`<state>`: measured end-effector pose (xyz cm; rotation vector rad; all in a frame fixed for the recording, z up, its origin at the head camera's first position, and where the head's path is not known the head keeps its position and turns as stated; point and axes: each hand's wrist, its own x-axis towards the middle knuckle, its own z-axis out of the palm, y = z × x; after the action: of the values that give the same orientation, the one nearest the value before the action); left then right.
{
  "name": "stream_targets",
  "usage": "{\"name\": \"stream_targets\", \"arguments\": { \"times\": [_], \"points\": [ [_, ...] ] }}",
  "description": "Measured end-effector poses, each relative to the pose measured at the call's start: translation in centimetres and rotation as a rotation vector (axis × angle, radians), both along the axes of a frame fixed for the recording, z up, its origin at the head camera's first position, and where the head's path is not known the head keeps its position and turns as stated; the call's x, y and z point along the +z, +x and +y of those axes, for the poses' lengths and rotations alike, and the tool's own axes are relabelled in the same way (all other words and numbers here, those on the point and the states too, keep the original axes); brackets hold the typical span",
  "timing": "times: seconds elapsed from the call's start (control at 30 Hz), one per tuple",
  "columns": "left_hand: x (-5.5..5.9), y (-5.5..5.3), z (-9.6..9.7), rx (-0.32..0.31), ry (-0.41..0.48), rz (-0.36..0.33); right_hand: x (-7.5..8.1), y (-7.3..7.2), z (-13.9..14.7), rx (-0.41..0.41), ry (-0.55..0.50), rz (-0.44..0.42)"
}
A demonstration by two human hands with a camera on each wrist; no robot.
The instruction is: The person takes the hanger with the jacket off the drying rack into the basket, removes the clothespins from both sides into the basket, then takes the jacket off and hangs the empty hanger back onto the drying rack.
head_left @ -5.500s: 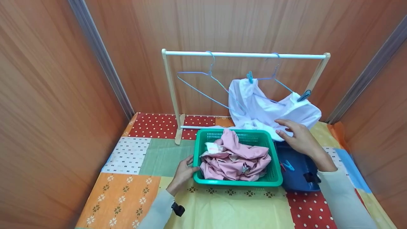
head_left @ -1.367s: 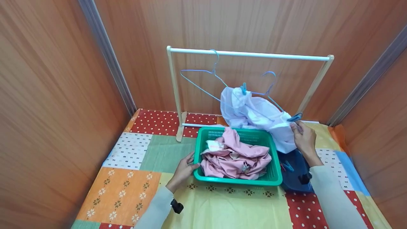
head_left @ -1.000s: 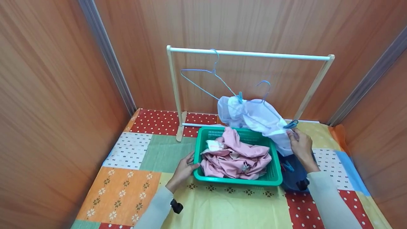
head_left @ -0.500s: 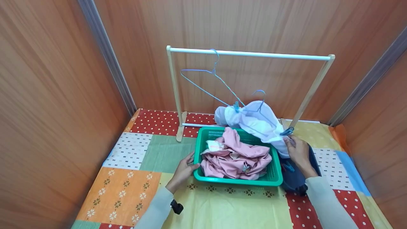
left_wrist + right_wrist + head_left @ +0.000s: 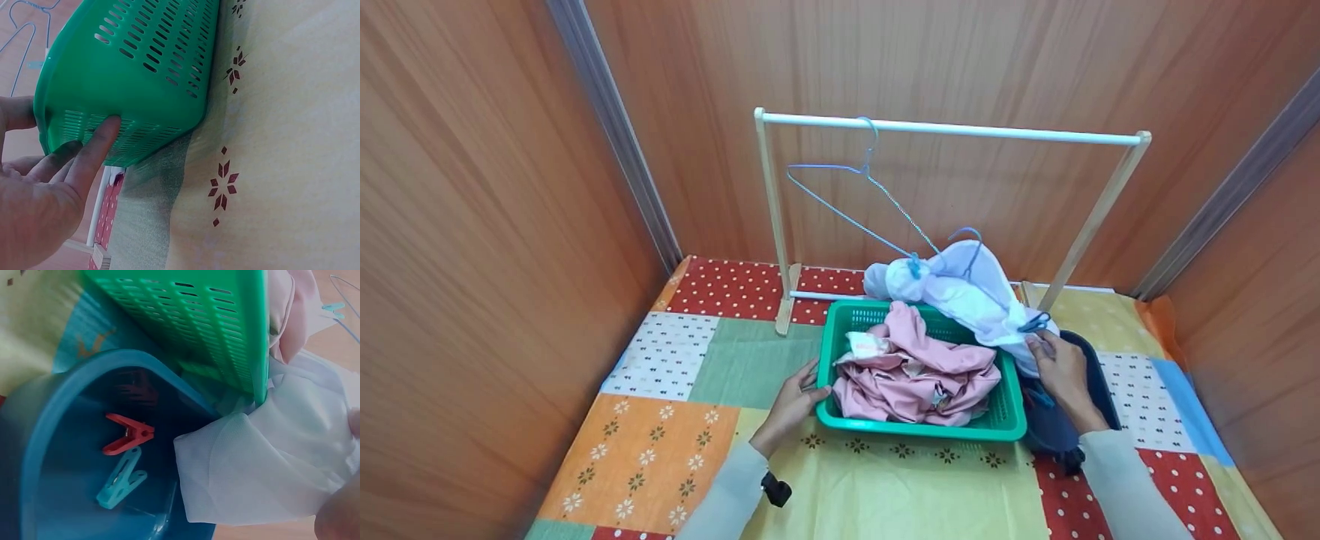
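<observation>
My right hand pinches the edge of a white garment, close to a dark blue clothespin. The garment is draped over a wire hanger, whose hook stands free below the rail. A second, lighter clothespin clips its left part. At the left end of a green basket, my left hand holds the rim, thumb over it and fingers against the perforated outer wall. Crumpled pink cloth fills the basket. Part of the garment hangs over a blue bin.
Behind the basket stands a small rack with a white rail; a bare wire hanger hangs from it. Inside the blue bin lie a red clothespin and a light blue clothespin. Wooden panels enclose the patchwork cloth.
The right hand has taken hold of the garment; its hanger has come off the rail and sunk downward behind the basket. The left hand stays at the basket.
</observation>
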<state>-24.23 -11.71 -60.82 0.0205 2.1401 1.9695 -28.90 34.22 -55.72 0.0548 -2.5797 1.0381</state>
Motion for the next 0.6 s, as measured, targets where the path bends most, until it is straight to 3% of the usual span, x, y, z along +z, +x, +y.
{"name": "stream_targets", "arguments": {
  "times": [0.17, 0.6],
  "points": [
    [0.0, 0.1, 0.0, 0.002, 0.005, 0.005, -0.5, 0.4, -0.3, -0.01, 0.017, 0.053],
    [0.0, -0.1, -0.1, 0.009, -0.028, -0.031, -1.3, 1.3, -0.8, -0.022, 0.043, 0.096]
  ]
}}
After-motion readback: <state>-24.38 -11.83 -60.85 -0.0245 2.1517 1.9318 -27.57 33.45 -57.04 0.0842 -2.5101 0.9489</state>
